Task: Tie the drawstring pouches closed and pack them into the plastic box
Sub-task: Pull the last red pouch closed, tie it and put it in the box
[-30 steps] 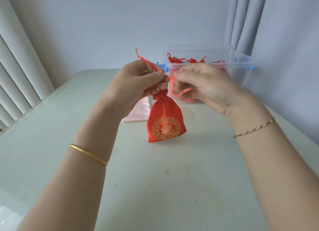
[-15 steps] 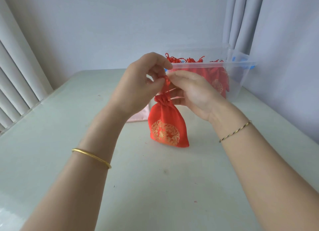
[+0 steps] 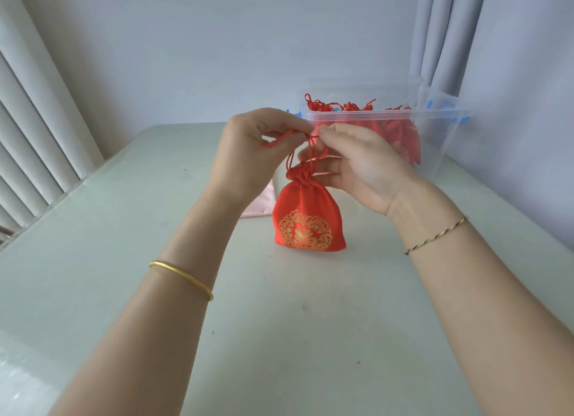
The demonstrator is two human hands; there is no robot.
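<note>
Red drawstring pouch (image 3: 307, 220), printed with a gold round emblem, stands upright near the middle of a pale green table (image 3: 279, 338), its neck gathered shut and its base at the tabletop. Two strands of its red drawstring (image 3: 306, 150) rise from the neck to the person's fingertips. The left hand (image 3: 248, 154) pinches the cord between thumb and forefinger, a loose end trailing across the palm. The right hand (image 3: 363, 170) pinches the cord just beside it, the remaining fingers loosely curled behind the strands. A clear plastic box (image 3: 450, 142) stands just behind the hands, holding more red pouches (image 3: 388, 129) with their cords poking above the rim. A pale pink cloth (image 3: 259, 206) lies flat behind the left wrist, mostly hidden. A gold bangle (image 3: 181, 279) circles the left forearm, a braided cord bracelet (image 3: 435, 235) the right wrist.
</note>
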